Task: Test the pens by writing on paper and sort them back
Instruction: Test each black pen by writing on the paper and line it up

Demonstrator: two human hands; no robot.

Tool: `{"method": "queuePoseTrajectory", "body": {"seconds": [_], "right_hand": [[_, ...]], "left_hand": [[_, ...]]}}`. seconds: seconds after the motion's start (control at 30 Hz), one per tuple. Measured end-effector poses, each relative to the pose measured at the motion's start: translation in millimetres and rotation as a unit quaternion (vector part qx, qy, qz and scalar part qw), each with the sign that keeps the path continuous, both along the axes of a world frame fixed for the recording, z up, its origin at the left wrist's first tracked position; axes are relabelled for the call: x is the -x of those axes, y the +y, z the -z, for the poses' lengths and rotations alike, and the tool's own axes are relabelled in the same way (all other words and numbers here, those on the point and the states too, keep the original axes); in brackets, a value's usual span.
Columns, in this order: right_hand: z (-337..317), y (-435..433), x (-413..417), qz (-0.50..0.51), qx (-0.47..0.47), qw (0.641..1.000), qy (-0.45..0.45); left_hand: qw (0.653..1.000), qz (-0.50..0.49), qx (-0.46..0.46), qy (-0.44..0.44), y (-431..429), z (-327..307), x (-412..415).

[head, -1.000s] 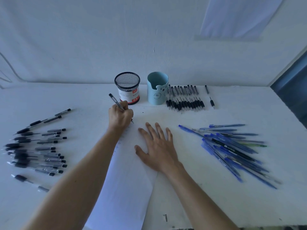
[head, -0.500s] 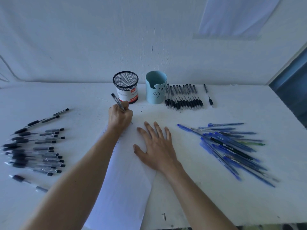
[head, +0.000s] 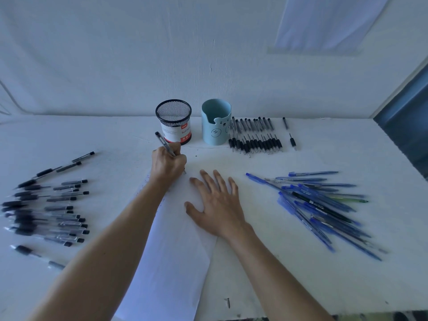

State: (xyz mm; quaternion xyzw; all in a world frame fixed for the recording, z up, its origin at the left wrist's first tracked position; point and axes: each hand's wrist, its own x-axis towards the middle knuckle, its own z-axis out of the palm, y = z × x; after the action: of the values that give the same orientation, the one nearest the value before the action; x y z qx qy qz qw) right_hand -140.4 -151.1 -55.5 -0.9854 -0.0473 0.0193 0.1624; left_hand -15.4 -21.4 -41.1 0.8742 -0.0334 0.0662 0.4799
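Testing a black pen point(head: 162, 142), left hand point(head: 168, 166) grips it tip-down on paper point(head: 176, 251) (right hand point(head: 215, 206) flat, pinning the sheet); next calls for sorting, perhaps the 9 o'clock pile point(head: 46, 212).

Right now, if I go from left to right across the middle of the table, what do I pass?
heap of black pens → left hand gripping a pen → right hand, fingers spread → heap of blue pens

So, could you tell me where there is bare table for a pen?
Bare table lies between the right hand and the blue pens, along the near edge right of the paper, and left of the mesh cup. Crowded: black pens at left, the pen row beside the blue cup.
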Motion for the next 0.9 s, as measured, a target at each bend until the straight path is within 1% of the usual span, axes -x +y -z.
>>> {"method": "queuePoseTrajectory", "body": {"seconds": [0.2,0.37,0.5,0.63,0.77,0.9], "right_hand": [[-10,-10,-10,-0.012,0.009,1.0,0.014],[-6,-23,-13,-0.016,0.028,0.999,0.024],[0,-24,-12,-0.019,0.032,0.999,0.017],[2,-23,-13,-0.016,0.032,0.999,0.007],[1,-22,-11,-0.015,0.035,0.999,0.001],[0,-22,-11,-0.012,0.035,0.999,-0.003]], "left_hand": [[1.0,0.013,0.002,-0.005,1,1,1],[1.0,0.011,0.009,-0.003,2,3,-1],[1.0,0.021,-0.004,-0.014,0,3,-1],[1.0,0.016,-0.002,-0.005,1,6,-3],[0.999,0.022,-0.01,-0.021,0,6,-2],[1.0,0.015,0.016,0.006,3,5,-4]]}}
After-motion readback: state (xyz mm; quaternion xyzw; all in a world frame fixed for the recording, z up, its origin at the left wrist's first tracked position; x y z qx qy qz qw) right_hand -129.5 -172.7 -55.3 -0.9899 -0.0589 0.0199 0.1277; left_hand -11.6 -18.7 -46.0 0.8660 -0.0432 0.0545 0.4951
